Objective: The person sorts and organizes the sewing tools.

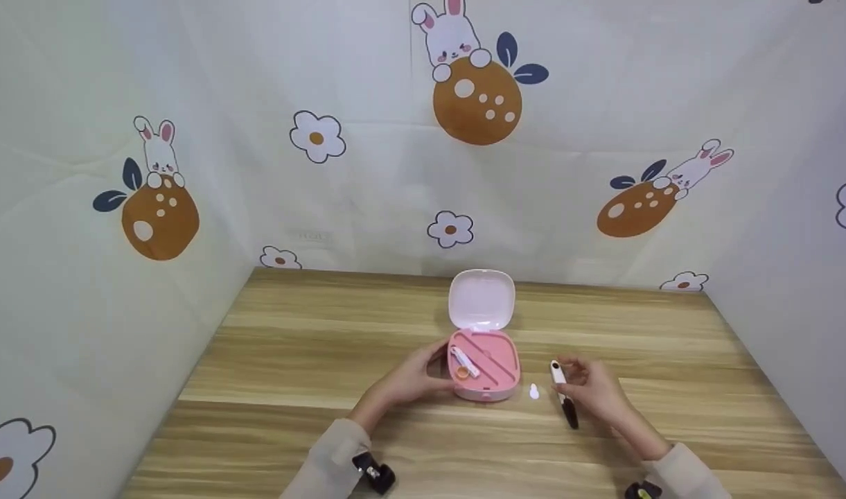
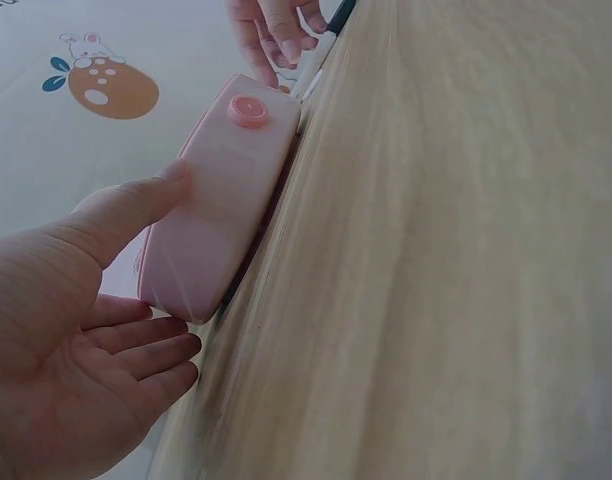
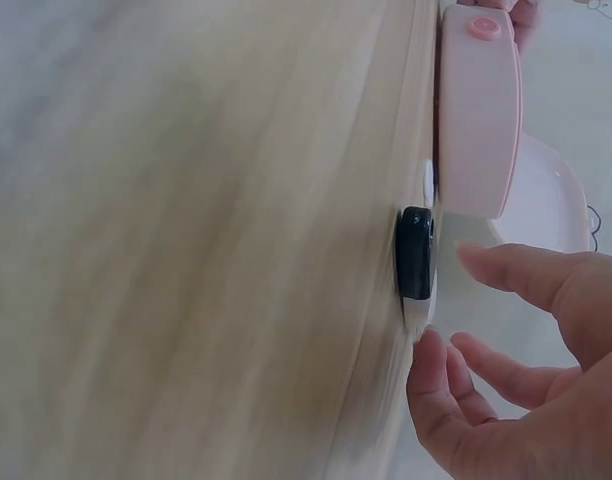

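Note:
A pink case (image 1: 509, 353) stands with its pale lid (image 1: 481, 301) raised at the back. Inside its left part lies a small white item (image 1: 466, 362) with an orange ring-shaped end; its kind is unclear. My left hand (image 1: 419, 374) spans the case's left side, thumb at the front corner, other fingers extended loosely. On the tabletop to the right lies a slim white-and-black tool (image 1: 568, 409), with a dark dot near its white end. My right hand (image 1: 596, 388) is beside it, thumb and fingers parted around its white part; contact is hard to tell.
A small white rounded piece (image 1: 534, 392) lies between the case and the slim tool. The wooden table (image 1: 312, 319) meets a patterned curtain (image 1: 367, 201) behind and at both sides. Black wrist cameras (image 1: 374, 473) sit at the sleeves.

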The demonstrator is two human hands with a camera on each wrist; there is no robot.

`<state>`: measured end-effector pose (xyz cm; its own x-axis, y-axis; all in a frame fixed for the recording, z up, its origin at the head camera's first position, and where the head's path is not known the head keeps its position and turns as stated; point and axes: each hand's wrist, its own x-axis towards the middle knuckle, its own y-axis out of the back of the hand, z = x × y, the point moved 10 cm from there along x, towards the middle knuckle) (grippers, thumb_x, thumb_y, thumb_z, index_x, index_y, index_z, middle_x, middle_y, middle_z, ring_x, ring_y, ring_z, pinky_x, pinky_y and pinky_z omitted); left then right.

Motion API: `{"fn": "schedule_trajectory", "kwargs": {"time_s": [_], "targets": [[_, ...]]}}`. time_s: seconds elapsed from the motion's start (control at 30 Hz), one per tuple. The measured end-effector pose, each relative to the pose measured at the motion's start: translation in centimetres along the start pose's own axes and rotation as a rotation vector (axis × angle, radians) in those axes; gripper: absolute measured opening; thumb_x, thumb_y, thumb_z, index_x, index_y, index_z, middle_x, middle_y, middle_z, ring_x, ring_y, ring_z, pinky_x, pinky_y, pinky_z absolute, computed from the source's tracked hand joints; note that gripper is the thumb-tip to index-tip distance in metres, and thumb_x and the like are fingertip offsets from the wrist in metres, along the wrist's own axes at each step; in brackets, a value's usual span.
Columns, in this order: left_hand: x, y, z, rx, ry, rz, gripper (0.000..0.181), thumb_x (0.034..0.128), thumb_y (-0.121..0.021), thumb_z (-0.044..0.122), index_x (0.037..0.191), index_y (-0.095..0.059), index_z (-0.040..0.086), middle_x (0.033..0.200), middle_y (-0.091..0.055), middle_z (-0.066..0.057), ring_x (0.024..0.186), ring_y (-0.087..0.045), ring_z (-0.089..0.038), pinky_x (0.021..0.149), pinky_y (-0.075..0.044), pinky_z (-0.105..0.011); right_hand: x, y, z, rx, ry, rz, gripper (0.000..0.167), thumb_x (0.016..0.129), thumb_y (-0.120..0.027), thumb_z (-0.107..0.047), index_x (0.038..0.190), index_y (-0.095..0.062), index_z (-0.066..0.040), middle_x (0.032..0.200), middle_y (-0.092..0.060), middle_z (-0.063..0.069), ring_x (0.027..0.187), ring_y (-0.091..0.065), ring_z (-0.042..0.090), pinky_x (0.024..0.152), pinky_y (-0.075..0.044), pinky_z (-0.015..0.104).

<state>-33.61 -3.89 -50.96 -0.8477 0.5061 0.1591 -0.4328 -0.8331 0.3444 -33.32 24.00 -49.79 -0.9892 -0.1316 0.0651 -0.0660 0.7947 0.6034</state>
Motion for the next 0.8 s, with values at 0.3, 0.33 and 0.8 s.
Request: {"fn": "schedule_trajectory", "kwargs": {"time_s": [0.3,0.33,0.8], "targets": [[-0.06,0.07,-0.07,0.008,0.014,0.010,0.088,0.0883,-0.084,0.010,0.159,-0.035,-0.008,0.162,-0.043,-0.026,0.153,-0.039,-0.040,0.130,-0.027,-0.050,0.15,-0.64,0.35,0.048,0.024,-0.098,0.052,0.078,-0.083,0.009,0.121,-0.059,0.025,0.098,-0.073,0.023,0.087,-0.071,0.029,0.068,-0.057,0.018],[-0.05,0.07,-0.08,0.011,0.014,0.010,0.088,0.0884,-0.085,0.010,0.159,-0.036,-0.008,0.162,-0.043,-0.026,0.153,-0.039,-0.039,0.130,-0.027,-0.051,0.18,-0.66,0.34,0.056,0.028,-0.107,0.052,0.078,-0.083,0.009,0.122,-0.059,0.025,0.098,-0.073,0.023,0.087,-0.071,0.029,0.067,-0.057,0.018],[0.02,-0.10,-0.06,-0.026,0.006,-0.004,0.085,0.0903,-0.082,0.006,0.159,-0.035,-0.010,0.162,-0.043,-0.027,0.152,-0.039,-0.040,0.130,-0.028,-0.050,0.30,-0.70,0.58,-0.013,-0.016,-0.132,0.045,0.080,-0.080,0.003,0.116,-0.062,0.022,0.091,-0.073,0.015,0.084,-0.067,0.019,0.068,-0.053,0.019]]}}
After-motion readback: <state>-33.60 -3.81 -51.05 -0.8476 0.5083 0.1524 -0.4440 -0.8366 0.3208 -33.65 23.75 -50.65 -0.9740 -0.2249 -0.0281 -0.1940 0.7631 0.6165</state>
